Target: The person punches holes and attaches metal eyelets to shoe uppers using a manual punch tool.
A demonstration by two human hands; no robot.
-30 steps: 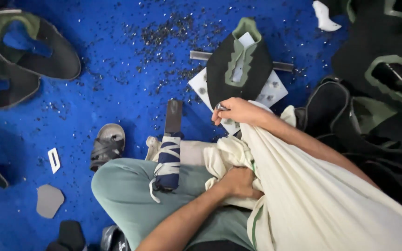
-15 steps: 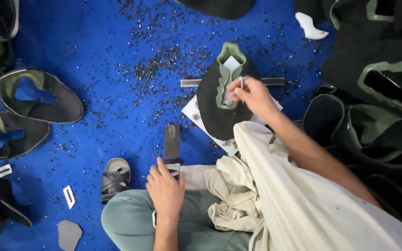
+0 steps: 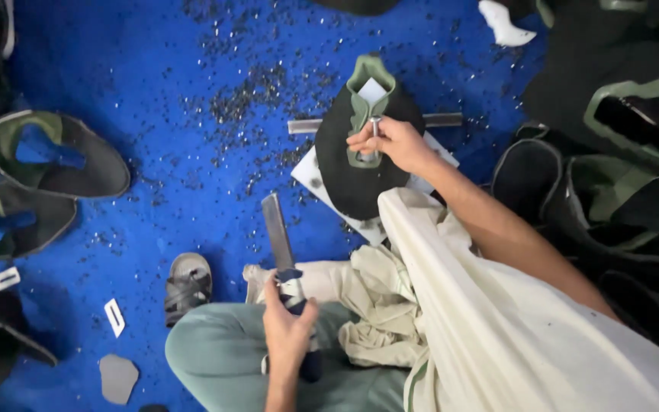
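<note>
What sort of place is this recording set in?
Probably a small floor-level shoemaking workshop: dark shoe uppers lie around a blue floor mat strewn with small dark bits, and the right hand holds a metal punch on an upper.

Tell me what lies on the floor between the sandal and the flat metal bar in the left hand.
In the head view, only bare blue floor separates the sandal from the metal bar in the left hand.

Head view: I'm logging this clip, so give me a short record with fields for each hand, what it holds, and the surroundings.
left hand: grips the wrapped handle of a flat metal bar
right hand: fingers hold a small metal punch upright on a black and green shoe upper
under the upper: white board
floor: blue mat, dark specks
</note>
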